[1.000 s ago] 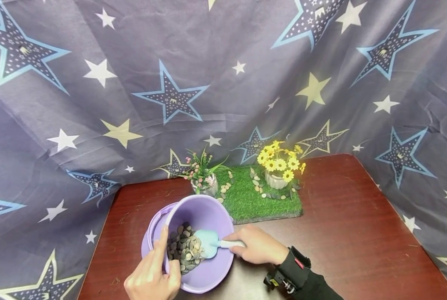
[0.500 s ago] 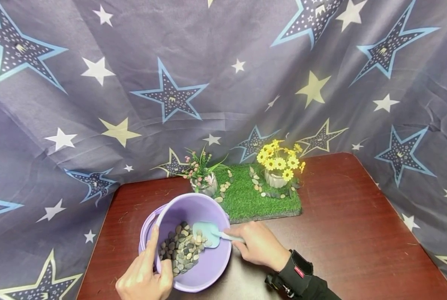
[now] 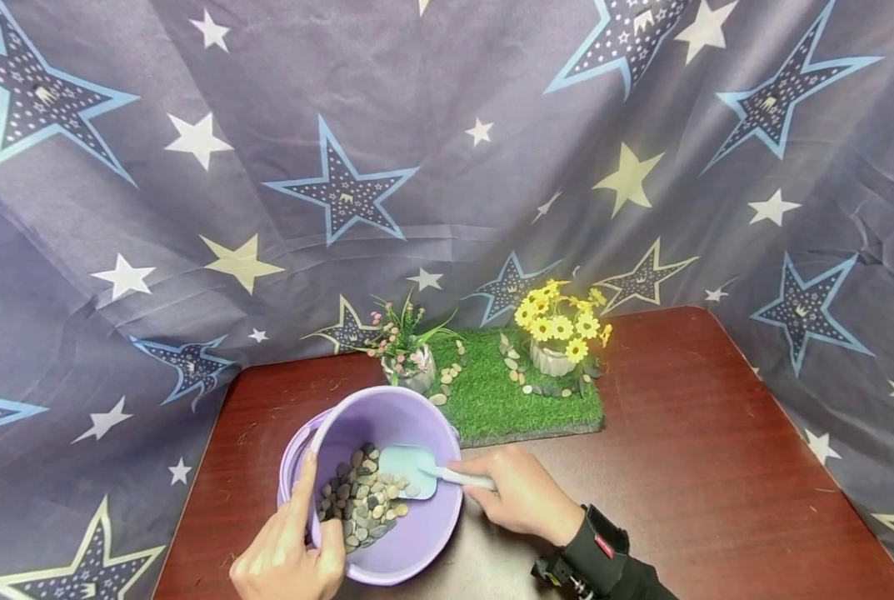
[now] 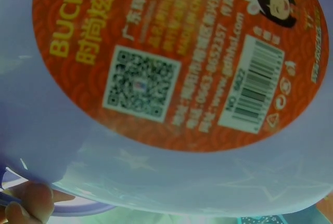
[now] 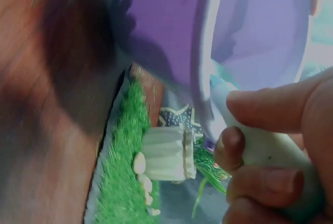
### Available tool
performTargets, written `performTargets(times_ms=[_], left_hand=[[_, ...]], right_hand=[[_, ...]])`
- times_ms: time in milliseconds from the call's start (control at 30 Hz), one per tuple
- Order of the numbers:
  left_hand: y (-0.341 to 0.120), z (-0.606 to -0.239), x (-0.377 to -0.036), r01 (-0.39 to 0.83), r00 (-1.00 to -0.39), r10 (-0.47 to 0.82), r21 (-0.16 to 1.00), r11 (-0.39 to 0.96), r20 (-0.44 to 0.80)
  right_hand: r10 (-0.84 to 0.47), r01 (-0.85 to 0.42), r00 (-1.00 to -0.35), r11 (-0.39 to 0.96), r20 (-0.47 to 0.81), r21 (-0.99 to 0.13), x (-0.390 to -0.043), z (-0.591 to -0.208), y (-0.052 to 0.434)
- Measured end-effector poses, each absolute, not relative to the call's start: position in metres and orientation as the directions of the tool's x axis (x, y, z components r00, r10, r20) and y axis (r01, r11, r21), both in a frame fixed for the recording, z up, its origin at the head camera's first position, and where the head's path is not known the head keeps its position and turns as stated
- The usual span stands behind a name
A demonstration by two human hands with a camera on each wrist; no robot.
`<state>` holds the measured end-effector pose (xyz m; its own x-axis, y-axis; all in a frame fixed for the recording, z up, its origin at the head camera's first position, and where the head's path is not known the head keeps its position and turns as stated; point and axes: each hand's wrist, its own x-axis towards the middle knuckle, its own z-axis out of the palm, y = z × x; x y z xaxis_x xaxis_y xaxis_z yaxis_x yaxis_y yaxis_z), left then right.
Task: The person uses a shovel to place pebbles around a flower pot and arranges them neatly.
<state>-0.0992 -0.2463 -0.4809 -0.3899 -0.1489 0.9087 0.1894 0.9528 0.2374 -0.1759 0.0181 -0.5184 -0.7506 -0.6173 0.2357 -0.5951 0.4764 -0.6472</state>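
A light purple bucket (image 3: pixel 417 546) is tilted so that its mouth faces me, with a heap of grey and tan pebbles (image 3: pixel 360 504) along its lower left inside. My left hand (image 3: pixel 289 542) grips the bucket's left rim, thumb over the inner side. In the left wrist view, fingers (image 4: pixel 34 203) show at the lower left, beside the bucket's wall and its round orange label (image 4: pixel 197 68). My right hand (image 3: pixel 525 496) holds the pale handle of a light blue toy shovel (image 3: pixel 405 462). The blade lies inside the bucket, its front edge against the pebbles. In the right wrist view, fingers wrap the handle (image 5: pixel 276 148).
Behind the bucket lies a green turf mat (image 3: pixel 491 408) edged with small stones. On it stand a pot of yellow flowers (image 3: pixel 551 358) and a pot of pink flowers (image 3: pixel 412 371). A star-patterned cloth (image 3: pixel 447 167) hangs behind the reddish-brown table (image 3: pixel 716 467).
The bucket and my left hand have shifted slightly left. The pebbles have spread out. The shovel has moved up a little, and its blade has since slid slightly left.
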Motion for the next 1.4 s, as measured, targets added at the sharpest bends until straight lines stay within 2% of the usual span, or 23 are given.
performTargets(times_ms=[133, 233, 500, 600, 700, 800, 867, 967, 1067, 1167, 1400], left_hand=[[-0.248, -0.482, -0.099, 0.195, -0.389, -0.145, 0.235, 0.952, 0.910], [-0.249, -0.482, -0.099, 0.196, -0.392, -0.142, 0.233, 0.953, 0.909], [-0.251, -0.482, -0.100, 0.191, -0.384, -0.155, 0.242, 0.951, 0.910], [-0.258, -0.484, -0.097, 0.164, -0.415, -0.209, 0.299, 0.940, 0.886], [-0.270, -0.483, -0.088, 0.042, -0.504, -0.348, 0.425, 0.904, 0.791], [-0.285, -0.477, -0.078, -0.209, -0.596, -0.568, 0.572, 0.793, 0.568], [-0.296, -0.473, -0.073, -0.369, -0.611, -0.682, 0.617, 0.695, 0.402], [-0.316, -0.479, -0.072, -0.486, -0.560, -0.789, 0.670, 0.561, 0.254], [-0.337, -0.494, -0.076, -0.431, -0.502, -0.841, 0.785, 0.445, 0.201], [-0.351, -0.505, -0.078, -0.351, -0.490, -0.861, 0.872, 0.340, 0.138], [-0.361, -0.511, -0.079, -0.265, -0.506, -0.846, 0.904, 0.335, 0.165]], right_hand=[[-0.617, -0.656, -0.733, 0.530, 0.287, -0.537, -0.173, -0.516, 0.018], [-0.614, -0.657, -0.735, 0.536, 0.289, -0.530, -0.173, -0.516, 0.018], [-0.603, -0.542, -0.768, 0.435, 0.215, -0.719, -0.176, -0.523, 0.018], [-0.591, -0.492, -0.783, 0.401, 0.192, -0.773, -0.176, -0.518, 0.020], [-0.566, -0.459, -0.803, 0.390, 0.186, -0.798, -0.175, -0.505, 0.024], [-0.524, -0.433, -0.830, 0.395, 0.189, -0.810, -0.176, -0.491, 0.033], [-0.483, -0.416, -0.855, 0.416, 0.191, -0.809, -0.179, -0.484, 0.040], [-0.423, -0.384, -0.890, 0.488, 0.173, -0.784, -0.185, -0.484, 0.049], [-0.383, -0.353, -0.913, 0.559, 0.144, -0.750, -0.192, -0.497, 0.050], [-0.377, -0.336, -0.919, 0.597, 0.115, -0.728, -0.198, -0.521, 0.042], [-0.373, -0.267, -0.928, 0.632, 0.016, -0.727, -0.203, -0.563, 0.012]])
